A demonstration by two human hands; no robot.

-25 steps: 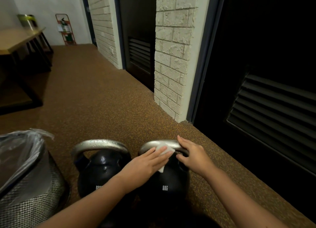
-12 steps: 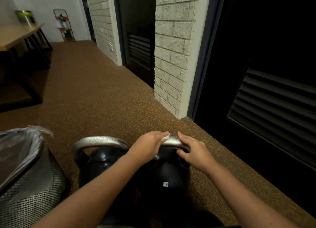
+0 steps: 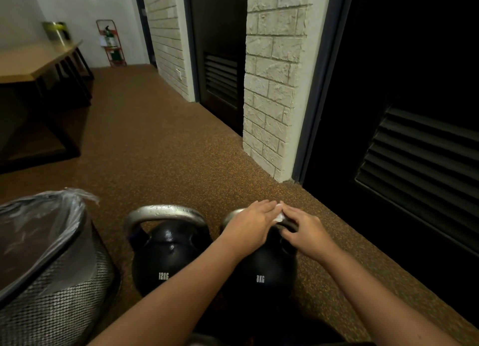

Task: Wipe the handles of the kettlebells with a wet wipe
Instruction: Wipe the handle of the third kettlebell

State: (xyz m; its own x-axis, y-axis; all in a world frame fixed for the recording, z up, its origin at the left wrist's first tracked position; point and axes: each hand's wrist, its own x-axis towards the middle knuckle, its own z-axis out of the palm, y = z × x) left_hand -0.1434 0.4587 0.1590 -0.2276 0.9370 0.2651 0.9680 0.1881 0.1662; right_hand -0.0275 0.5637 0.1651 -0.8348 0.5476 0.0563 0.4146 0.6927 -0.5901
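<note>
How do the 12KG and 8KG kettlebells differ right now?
The 12KG kettlebell sits left with its handle bare; the 8KG kettlebell sits right with both hands and the wet wipe on its handle. The 12KG handle looks wider. Both are black with silver handles.

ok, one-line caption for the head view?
Left hand presses wet wipe on 8KG kettlebell handle; right hand steadies it.

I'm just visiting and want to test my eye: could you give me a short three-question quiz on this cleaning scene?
1. True or false: the left hand presses the wet wipe onto the 8 kg kettlebell handle.
2. Which kettlebell stands beside the mesh bin: A) 12 kg kettlebell B) 8 kg?
3. What does the right hand rest on?

Key: 1 true; 2 A; 3 the 8 kg handle's right end.
</note>
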